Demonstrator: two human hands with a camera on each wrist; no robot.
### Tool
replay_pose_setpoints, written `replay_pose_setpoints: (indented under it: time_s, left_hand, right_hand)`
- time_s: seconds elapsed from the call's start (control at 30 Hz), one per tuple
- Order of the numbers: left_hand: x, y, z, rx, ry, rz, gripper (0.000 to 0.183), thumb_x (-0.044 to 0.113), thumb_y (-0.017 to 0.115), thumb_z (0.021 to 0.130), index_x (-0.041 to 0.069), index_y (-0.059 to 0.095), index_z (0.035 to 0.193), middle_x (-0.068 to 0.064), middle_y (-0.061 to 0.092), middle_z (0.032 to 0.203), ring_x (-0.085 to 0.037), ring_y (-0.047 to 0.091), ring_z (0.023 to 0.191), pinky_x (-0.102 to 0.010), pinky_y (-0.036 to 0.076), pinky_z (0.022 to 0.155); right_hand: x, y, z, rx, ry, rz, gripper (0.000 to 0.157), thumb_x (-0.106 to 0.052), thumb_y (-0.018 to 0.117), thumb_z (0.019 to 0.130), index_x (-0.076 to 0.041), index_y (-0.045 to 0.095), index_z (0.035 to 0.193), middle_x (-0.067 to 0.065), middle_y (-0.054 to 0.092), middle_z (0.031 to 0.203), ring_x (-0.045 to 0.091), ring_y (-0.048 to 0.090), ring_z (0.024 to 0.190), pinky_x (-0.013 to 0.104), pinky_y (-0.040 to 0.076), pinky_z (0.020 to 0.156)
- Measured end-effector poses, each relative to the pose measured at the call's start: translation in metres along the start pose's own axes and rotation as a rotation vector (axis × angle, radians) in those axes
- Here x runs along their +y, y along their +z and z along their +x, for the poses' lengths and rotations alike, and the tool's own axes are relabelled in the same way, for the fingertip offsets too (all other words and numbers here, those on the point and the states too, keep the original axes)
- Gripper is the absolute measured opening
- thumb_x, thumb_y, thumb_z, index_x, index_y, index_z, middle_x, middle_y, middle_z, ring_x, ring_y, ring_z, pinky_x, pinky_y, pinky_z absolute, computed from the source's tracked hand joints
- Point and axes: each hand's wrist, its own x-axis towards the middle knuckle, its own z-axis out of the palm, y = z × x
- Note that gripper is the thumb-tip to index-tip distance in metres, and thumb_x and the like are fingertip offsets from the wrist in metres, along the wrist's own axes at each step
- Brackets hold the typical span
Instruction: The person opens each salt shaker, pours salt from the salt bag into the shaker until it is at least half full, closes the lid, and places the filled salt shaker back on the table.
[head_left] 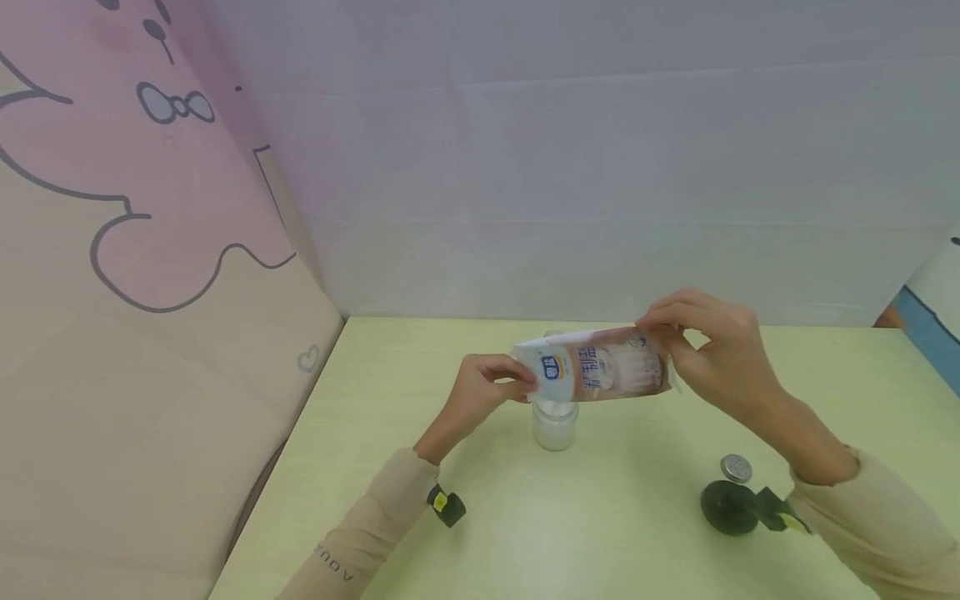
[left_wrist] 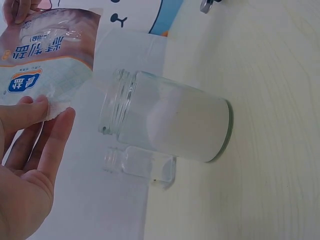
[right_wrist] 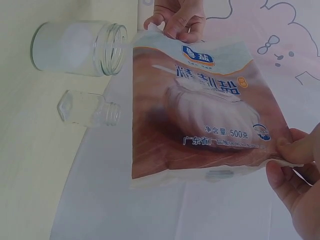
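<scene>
A brown-and-white plastic salt bag (head_left: 624,367) is held tilted above the table between both hands. My left hand (head_left: 480,392) pinches its pale corner between thumb and fingers. At the opposite end, my right hand (head_left: 723,350) grips the bag's edge. Under the left end stands a glass jar (left_wrist: 175,117), upright and without a lid, with white salt (left_wrist: 192,120) inside. In the right wrist view a thin white stream (right_wrist: 129,44) runs from the bag's corner into the jar's mouth.
Behind the jar stands a small clear glass bottle (right_wrist: 84,108), uncapped. A round silver lid (head_left: 736,468) lies on the pale table (head_left: 600,533), near the black wrist camera (head_left: 727,507) on my right arm. Cloth curtains (head_left: 600,167) hang along the back and left.
</scene>
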Motion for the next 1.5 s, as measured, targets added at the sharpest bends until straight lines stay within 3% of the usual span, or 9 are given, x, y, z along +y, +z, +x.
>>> replay_pose_setpoints:
  time_s: [1.5]
  left_hand:
    - [0.0055, 0.0027, -0.0026, 0.012, -0.022, 0.031, 0.006, -0.011, 0.066, 0.081, -0.012, 0.068, 0.086, -0.020, 0.068, 0.100, -0.023, 0.067, 0.092, -0.040, 0.058, 0.071]
  right_hand:
    - [-0.0067, -0.0026, 0.0045, 0.000, -0.005, 0.010, 0.033, 0.028, 0.065, 0.063, -0.003, 0.070, 0.073, 0.004, 0.067, 0.076, 0.005, 0.057, 0.073, 0.010, 0.045, 0.065]
